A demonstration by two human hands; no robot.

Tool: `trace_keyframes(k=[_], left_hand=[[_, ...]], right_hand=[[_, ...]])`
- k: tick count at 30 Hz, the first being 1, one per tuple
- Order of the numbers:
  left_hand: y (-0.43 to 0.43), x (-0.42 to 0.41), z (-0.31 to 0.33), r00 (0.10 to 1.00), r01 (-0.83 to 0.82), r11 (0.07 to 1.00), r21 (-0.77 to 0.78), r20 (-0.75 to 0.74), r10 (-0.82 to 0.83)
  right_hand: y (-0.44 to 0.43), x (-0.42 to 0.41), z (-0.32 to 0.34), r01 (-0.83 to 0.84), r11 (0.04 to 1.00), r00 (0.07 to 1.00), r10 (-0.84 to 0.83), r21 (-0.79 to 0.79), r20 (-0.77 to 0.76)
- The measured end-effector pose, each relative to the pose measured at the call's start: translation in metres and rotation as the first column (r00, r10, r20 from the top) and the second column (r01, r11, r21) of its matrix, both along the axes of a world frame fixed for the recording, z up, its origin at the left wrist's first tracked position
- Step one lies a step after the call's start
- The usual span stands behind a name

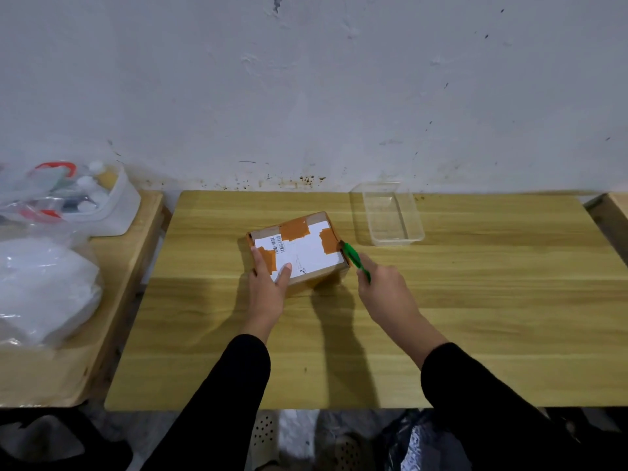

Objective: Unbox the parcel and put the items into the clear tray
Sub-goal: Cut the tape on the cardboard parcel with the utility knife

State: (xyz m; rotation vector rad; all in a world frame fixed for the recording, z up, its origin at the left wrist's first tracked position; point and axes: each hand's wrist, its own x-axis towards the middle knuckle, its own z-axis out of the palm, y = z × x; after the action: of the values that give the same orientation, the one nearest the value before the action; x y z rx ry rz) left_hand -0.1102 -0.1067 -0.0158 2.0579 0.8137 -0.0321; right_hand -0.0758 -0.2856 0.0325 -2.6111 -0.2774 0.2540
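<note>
A small cardboard parcel (306, 248) with a white label and orange tape lies closed in the middle of the wooden table (475, 317). My left hand (268, 283) rests flat on its near left corner, fingers spread on the label. My right hand (384, 287) grips a green-handled cutter (355, 258), whose tip touches the parcel's right edge at the tape. The clear tray (389, 215) stands empty at the back right of the parcel, near the wall.
A second wooden table on the left carries a white bin (112, 205) of small items under clear plastic and a bulky white plastic bag (44, 287). Another table edge (611, 205) shows at far right. The wall runs directly behind the tables.
</note>
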Motion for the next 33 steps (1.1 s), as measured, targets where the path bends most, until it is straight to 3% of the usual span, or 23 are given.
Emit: trace_keyframes(k=[3, 7, 11, 15, 20, 23, 27, 33], left_hand=[[0.002, 0.0, -0.001, 1.0, 0.007, 1.0, 0.003, -0.006, -0.007], [0.002, -0.001, -0.002, 0.999, -0.025, 0.999, -0.019, 0.031, 0.026], [-0.024, -0.013, 0.001, 0.975, -0.176, 0.981, -0.077, 0.127, 0.185], [-0.031, -0.017, -0.004, 0.97, -0.197, 0.977, -0.086, 0.13, 0.207], [0.003, -0.012, -0.001, 0.981, -0.142, 0.99, -0.009, 0.136, 0.142], [0.026, -0.004, 0.001, 0.965, -0.227, 0.973, 0.046, 0.147, 0.218], [0.05, 0.026, -0.006, 0.921, -0.347, 0.936, -0.059, 0.169, 0.352], [0.053, 0.059, -0.004, 0.863, -0.435, 0.88, -0.191, 0.191, 0.468]], right_hand=[[-0.014, -0.016, -0.008, 0.017, 0.997, 1.0, -0.016, 0.069, -0.015], [-0.033, -0.027, -0.018, 0.093, 0.953, 0.996, -0.087, 0.29, -0.032], [-0.029, -0.017, -0.016, 0.223, 0.853, 0.974, -0.209, 0.472, -0.082], [-0.017, -0.001, -0.015, 0.31, 0.764, 0.95, -0.274, 0.566, -0.151], [-0.006, 0.012, -0.023, 0.331, 0.755, 0.943, -0.289, 0.567, -0.166], [0.001, 0.018, -0.032, 0.351, 0.743, 0.936, -0.277, 0.569, -0.216], [0.016, 0.031, -0.046, 0.338, 0.744, 0.94, -0.237, 0.576, -0.245], [0.039, 0.056, -0.064, 0.224, 0.826, 0.973, -0.159, 0.517, -0.168]])
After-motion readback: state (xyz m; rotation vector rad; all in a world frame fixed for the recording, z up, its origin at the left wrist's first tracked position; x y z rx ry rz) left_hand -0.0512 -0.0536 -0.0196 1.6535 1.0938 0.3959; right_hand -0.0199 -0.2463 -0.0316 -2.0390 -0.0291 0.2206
